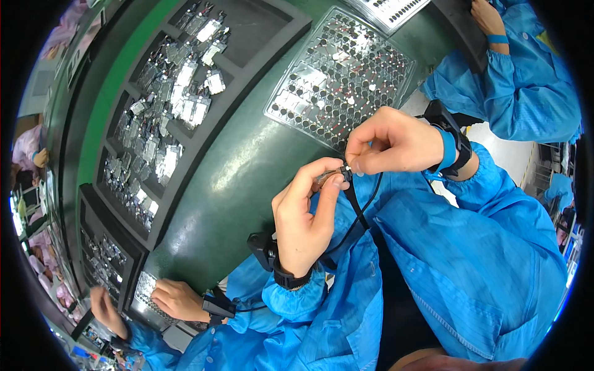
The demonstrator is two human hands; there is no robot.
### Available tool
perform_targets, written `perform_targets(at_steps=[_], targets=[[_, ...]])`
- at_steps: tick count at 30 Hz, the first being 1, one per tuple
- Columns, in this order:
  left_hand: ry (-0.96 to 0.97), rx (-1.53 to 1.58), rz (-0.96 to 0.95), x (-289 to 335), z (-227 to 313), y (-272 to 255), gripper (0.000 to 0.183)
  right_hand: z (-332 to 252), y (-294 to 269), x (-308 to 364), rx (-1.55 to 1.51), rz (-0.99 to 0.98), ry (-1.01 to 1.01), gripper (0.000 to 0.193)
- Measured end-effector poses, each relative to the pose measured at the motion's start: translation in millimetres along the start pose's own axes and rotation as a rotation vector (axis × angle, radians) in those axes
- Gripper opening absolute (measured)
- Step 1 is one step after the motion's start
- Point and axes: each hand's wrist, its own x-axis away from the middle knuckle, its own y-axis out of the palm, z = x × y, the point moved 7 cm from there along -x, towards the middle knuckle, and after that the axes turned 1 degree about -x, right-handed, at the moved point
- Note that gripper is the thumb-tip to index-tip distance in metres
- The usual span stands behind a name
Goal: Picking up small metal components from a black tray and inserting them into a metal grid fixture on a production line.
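My left hand [303, 216] is closed in a pinch, thumb against forefinger, on a small black and metallic electronic part [344, 172]. Close against it, my right hand [396, 145] is closed too, its thumb and fingertips meeting at the far end of that part. What the right fingertips grip is hidden. Both hands are held up in front of my body, over the near edge of the green table [232, 164]. Just beyond the right hand lies a clear tray [270, 112] filled with rows of small round black parts, some with reddish wires.
A black foam tray [204, 130] with compartments of shiny metallic parts lies on the left. A second dark tray [139, 256] sits nearer. Co-workers' hands appear at lower left [179, 300] and upper right [489, 17]. A black cable [373, 198] hangs beside my hands.
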Motion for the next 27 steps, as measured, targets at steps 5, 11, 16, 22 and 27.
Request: perform_targets(at_steps=[5,11,16,22,27], targets=[[-0.009,0.039,0.000,-3.7,-2.1,-0.5,0.020,1.6,0.3,-5.5,-0.016,-0.017,0.022,0.017],[0.006,0.035,-0.008,-1.8,-2.6,1.7,0.019,2.9,1.5,-3.7,0.023,-0.022,-0.017,0.015],[-0.051,0.059,-0.048,-0.7,-2.7,5.1,0.022,2.8,1.4,-2.3,0.033,-0.027,-0.011,0.016],[-0.007,0.091,-0.003,-0.8,-2.6,0.0,0.020,-2.9,2.6,-7.1,0.100,-0.054,-0.026,0.017],[-0.016,0.107,-0.035,-4.0,-7.9,4.6,0.020,3.7,-1.1,-2.4,0.072,-0.014,-0.001,0.016]])
